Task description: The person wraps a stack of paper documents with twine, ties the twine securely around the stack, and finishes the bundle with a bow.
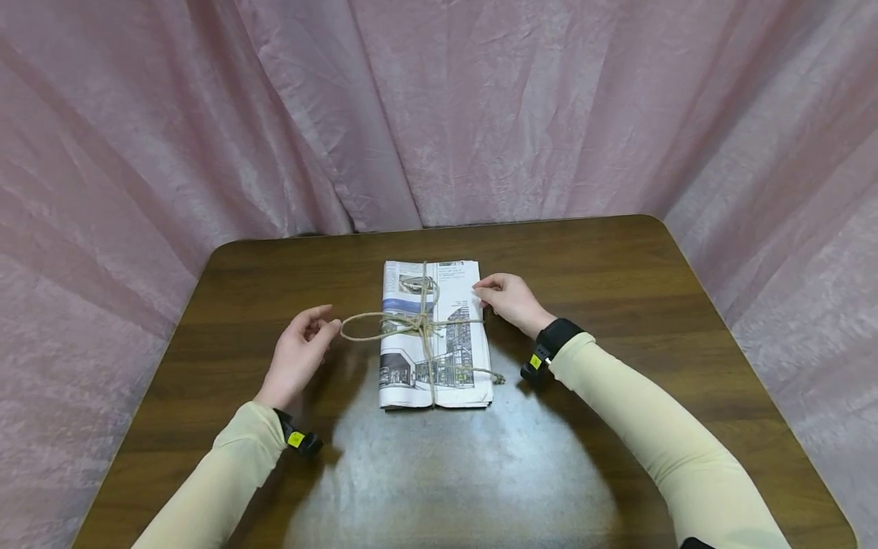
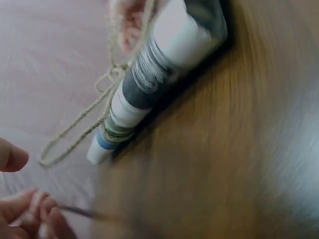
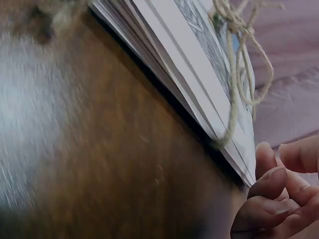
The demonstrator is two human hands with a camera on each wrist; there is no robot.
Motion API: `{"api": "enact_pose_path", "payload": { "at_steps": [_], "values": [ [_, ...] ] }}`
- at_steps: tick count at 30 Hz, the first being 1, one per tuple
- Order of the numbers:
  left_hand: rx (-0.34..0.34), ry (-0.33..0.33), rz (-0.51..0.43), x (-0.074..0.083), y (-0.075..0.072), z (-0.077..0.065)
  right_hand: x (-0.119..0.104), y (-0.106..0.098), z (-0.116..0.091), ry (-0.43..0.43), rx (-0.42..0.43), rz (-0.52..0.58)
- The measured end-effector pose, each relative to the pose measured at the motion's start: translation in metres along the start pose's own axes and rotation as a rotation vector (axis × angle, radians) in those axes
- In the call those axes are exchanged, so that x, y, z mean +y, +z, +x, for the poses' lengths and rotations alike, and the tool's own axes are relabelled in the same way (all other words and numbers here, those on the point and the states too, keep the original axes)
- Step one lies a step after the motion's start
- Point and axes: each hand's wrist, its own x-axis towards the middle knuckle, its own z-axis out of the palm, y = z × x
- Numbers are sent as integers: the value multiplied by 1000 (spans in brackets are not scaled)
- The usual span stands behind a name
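Note:
A folded newspaper bundle (image 1: 454, 366) lies on the table, tied crosswise with twine (image 1: 449, 323) that is knotted near its middle. One long twine loop reaches out to the left, and a smaller loop lies above the knot. My left hand (image 1: 299, 354) is beside the tip of the long loop, its thumb and fingers apart; the left wrist view shows a gap between the thumb and the loop (image 2: 70, 130). At the bundle's upper right edge is my right hand (image 1: 511, 301), fingers loosely bent with no twine visible between them (image 3: 284, 194).
A knotted twine end (image 1: 498, 377) sticks out past the bundle's lower right side. The brown wooden table (image 1: 604, 259) has rounded far corners, and pink curtains (image 1: 507, 114) hang behind it and at both sides.

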Motion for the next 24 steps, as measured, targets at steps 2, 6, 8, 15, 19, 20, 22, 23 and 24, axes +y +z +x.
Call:
{"api": "enact_pose_path", "payload": {
  "at_steps": [2,6,8,15,19,20,22,23,24],
  "values": [
    [60,132,113,10,4,1,-1,-4,1,5,22,-15],
    [30,405,362,37,25,4,-2,-5,2,8,33,-14],
    [-41,527,489,47,39,6,-3,-4,2,4,25,3],
    [-234,711,740,56,80,18,-4,7,-2,-19,-33,20],
    [-243,716,781,51,86,21,-6,12,-5,-40,-74,10],
    [-237,716,782,50,86,21,-7,13,-6,-45,-82,4],
    [-217,719,772,47,85,19,-9,13,-7,-56,-96,-11],
    [-207,724,760,46,85,19,-10,14,-7,-63,-100,-20],
    [-198,728,750,46,84,18,-10,14,-7,-72,-103,-33]
  ]
}}
